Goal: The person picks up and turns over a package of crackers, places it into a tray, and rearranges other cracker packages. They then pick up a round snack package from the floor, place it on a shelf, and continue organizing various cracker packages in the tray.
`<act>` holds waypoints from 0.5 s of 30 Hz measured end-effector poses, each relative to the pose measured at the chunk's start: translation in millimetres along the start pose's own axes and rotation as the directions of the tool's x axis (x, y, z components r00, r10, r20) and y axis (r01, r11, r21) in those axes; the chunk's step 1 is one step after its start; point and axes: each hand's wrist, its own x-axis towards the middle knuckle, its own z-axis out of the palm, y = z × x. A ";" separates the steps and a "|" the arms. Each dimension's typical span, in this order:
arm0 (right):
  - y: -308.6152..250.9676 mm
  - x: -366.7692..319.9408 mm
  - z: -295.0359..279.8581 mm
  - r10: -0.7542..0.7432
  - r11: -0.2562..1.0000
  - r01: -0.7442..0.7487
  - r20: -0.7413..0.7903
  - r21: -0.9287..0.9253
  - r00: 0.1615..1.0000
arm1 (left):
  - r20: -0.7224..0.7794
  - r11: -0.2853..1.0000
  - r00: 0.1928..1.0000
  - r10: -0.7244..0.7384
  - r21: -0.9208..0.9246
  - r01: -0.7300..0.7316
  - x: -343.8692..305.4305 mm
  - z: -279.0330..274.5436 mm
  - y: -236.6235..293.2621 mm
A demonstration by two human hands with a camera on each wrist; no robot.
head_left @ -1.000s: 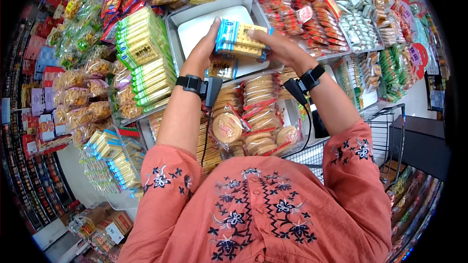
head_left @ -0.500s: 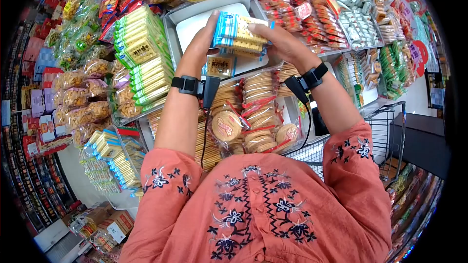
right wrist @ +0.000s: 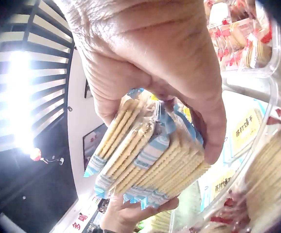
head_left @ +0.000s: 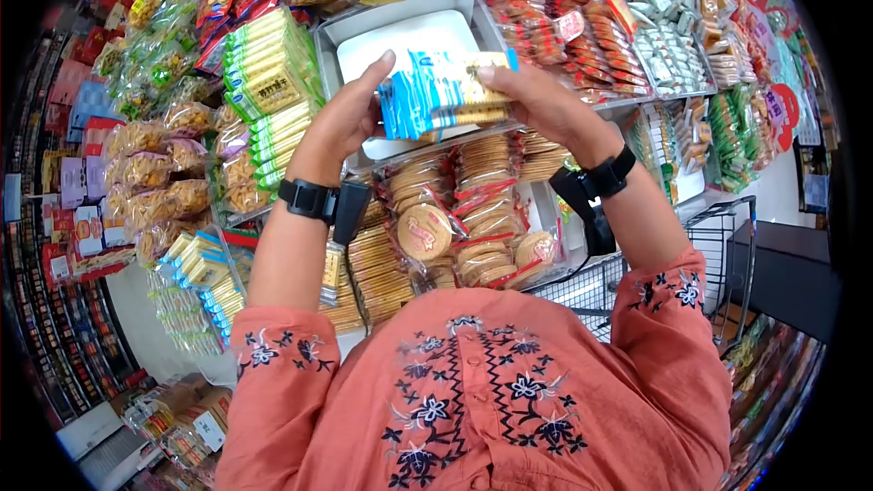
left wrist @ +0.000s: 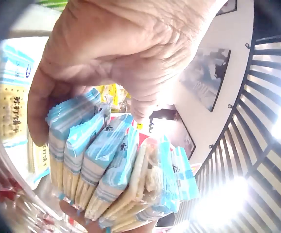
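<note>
Several blue-and-clear packs of soda crackers point(head_left: 446, 95) are stacked together in front of me, over a grey tray. My right hand point(head_left: 550, 109) grips the stack from its right end, thumb on top; the right wrist view shows its fingers round the cracker packs point(right wrist: 150, 150). At the blue crimped ends, my left hand point(head_left: 346, 123) stands with its thumb raised off the packs. In the left wrist view, the left hand's fingers point(left wrist: 39, 111) reach down beside the fanned packs point(left wrist: 111, 155).
The grey tray point(head_left: 332, 32) has a white bottom, and more cracker packs point(left wrist: 11, 107) lie in it. Green-wrapped packs point(head_left: 273, 95) are piled left of it. Bagged round biscuits point(head_left: 426, 229) fill a bin nearer me. A wire cart point(head_left: 718, 227) stands at the right.
The left hand has shifted left and nearer my body, its thumb coming away from the packs. The stack has turned and dropped slightly, showing more blue ends. The right hand keeps its grip.
</note>
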 end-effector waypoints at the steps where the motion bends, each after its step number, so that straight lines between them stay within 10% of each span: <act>1: -3.6 -8.3 8.2 -0.013 1.000 0.013 0.005 -0.002 1.000 | 0.006 1.000 1.000 -0.009 0.000 0.009 -4.8 -0.1 -0.9; 15: -23.9 -26.1 31.6 0.132 0.967 -0.085 0.187 -0.242 0.974 | 0.314 0.977 0.926 -0.212 0.093 0.192 -52.2 9.3 2.4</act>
